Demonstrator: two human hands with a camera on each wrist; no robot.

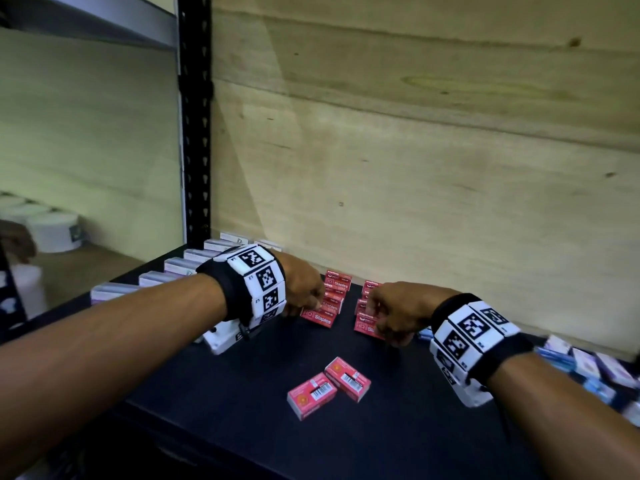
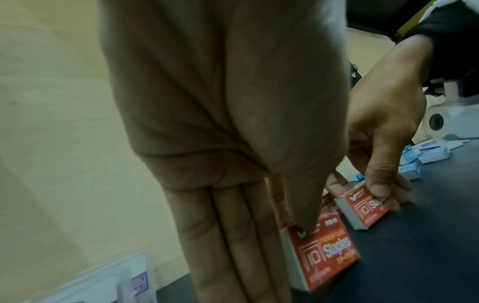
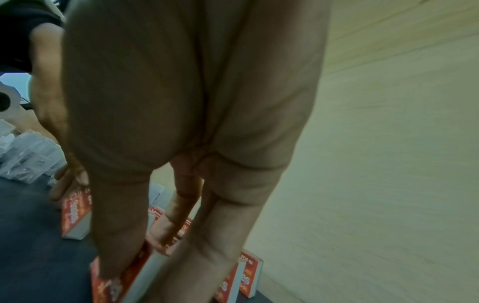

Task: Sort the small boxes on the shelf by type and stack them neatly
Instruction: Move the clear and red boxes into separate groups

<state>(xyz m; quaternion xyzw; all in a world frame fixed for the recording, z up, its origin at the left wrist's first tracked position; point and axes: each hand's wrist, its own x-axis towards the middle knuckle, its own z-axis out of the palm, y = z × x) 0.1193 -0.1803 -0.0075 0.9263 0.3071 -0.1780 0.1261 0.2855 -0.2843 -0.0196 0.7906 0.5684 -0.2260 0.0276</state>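
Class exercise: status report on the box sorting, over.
Left hand pinches a red staple box. Right hand grips another red box. Two red boxes loose in front. Nothing blocking.

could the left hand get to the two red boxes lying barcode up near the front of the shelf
Probably yes. The two red boxes lie in the open on the dark shelf, nothing over or around them. The left hand is pinching a staples box further back, so it would need to let go first.

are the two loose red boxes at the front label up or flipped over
Flipped over. The two loose red boxes lie flat on the shelf, barcode faces up, no Staples print showing.
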